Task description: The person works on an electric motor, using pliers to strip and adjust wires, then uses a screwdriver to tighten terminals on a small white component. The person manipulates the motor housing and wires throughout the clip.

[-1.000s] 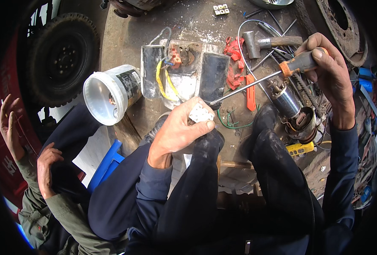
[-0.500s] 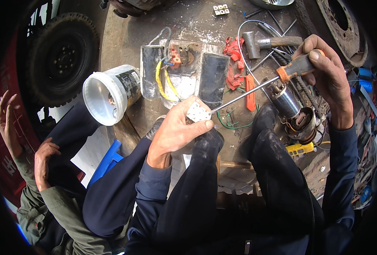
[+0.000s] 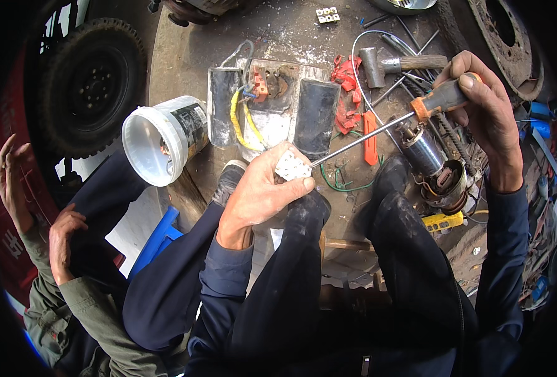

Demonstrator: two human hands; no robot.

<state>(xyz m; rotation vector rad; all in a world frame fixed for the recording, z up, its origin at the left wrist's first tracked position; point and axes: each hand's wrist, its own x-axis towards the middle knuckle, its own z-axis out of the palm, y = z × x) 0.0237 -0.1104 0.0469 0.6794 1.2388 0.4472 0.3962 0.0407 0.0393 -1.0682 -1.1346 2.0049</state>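
Note:
Between the thumb and fingers of my left hand (image 3: 259, 195) is a small white terminal block (image 3: 292, 167). My right hand (image 3: 486, 113) grips the orange and black handle of a screwdriver (image 3: 366, 137). Its long steel shaft slants down to the left, with the tip at the right edge of the block. Just beyond my left hand lies a metal plate (image 3: 272, 129) carrying two black cylinders, an orange-red connector (image 3: 260, 85) and yellow-sleeved wires (image 3: 236, 119).
A hammer (image 3: 373, 66), torn red scraps (image 3: 347, 94), a red-orange cutter knife (image 3: 369, 138) and a small motor (image 3: 423, 151) lie toward the right. Left of the plate, a white bucket (image 3: 146, 146) rests on its side. Another person's hands (image 3: 65, 242) are at far left.
Both of my hands and the screwdriver stay almost in place. The other person's shoe has shifted slightly and shows more beside my left hand.

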